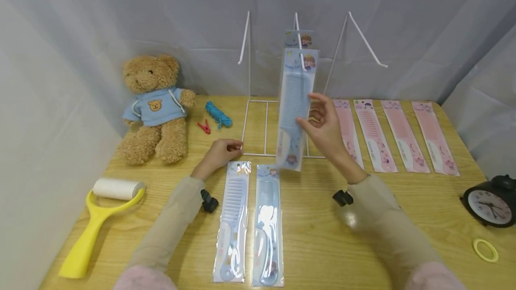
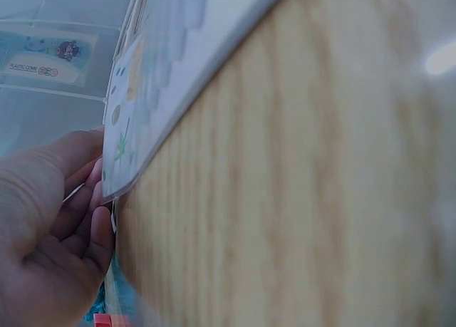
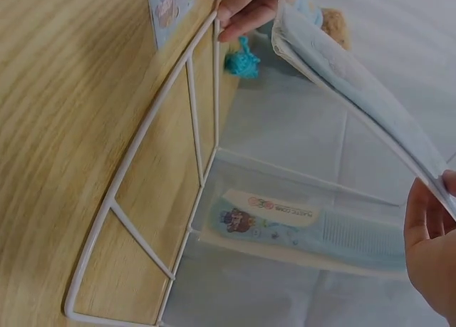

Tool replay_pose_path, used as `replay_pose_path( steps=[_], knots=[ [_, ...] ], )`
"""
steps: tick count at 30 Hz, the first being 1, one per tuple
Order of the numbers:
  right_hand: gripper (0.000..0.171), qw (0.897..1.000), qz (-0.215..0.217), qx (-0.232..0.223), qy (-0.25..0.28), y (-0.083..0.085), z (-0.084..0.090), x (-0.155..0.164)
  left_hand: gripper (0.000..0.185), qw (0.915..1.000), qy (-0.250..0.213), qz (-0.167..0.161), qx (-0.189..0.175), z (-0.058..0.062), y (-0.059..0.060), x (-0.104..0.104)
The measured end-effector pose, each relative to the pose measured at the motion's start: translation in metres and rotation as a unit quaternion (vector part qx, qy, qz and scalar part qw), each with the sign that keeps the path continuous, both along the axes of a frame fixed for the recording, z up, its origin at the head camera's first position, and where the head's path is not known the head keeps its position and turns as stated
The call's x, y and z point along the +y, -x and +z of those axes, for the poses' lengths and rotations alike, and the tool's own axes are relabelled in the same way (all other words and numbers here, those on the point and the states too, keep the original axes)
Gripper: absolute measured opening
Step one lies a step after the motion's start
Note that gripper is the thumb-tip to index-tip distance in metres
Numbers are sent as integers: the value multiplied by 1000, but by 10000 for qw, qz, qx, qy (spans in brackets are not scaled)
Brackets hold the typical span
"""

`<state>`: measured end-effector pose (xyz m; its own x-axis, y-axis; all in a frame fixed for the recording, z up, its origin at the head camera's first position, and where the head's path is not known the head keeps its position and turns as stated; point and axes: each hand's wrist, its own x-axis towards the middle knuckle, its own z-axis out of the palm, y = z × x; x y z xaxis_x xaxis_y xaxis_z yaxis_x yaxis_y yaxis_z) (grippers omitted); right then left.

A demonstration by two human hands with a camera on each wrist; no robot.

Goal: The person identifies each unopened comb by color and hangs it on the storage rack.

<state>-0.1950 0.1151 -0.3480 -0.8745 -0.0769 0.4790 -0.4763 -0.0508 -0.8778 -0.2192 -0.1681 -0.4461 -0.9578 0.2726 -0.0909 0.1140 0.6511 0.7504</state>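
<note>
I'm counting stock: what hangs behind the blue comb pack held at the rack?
Behind the held comb pack, another blue pack hangs on the middle hook; only its top card shows, the rest is covered.

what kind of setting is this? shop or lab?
Probably a staged tabletop made to look like a shop display: a wooden table curtained with grey cloth, a white wire rack hung with a packaged comb, pink combs in a row.

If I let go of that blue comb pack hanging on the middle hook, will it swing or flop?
The blue comb pack would probably swing, since it hangs only from the wire hook. Held by the right hand, it bows slightly in the right wrist view, so it is likely flexible and light. Its glossy sleeve looks slippery.
</note>
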Motion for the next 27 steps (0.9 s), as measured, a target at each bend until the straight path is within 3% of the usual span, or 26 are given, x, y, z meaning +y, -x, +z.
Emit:
replay_pose_path(
  steps=[14,27],
  knots=[
    [56,9995,-155,54,-268,30,-3,-3,33,9999,-41,-26,95,1,-1,0],
    [46,9986,-39,-460,-257,37,-8,3,33,10000,-19,-13,79,-1,1,0]
  ],
)
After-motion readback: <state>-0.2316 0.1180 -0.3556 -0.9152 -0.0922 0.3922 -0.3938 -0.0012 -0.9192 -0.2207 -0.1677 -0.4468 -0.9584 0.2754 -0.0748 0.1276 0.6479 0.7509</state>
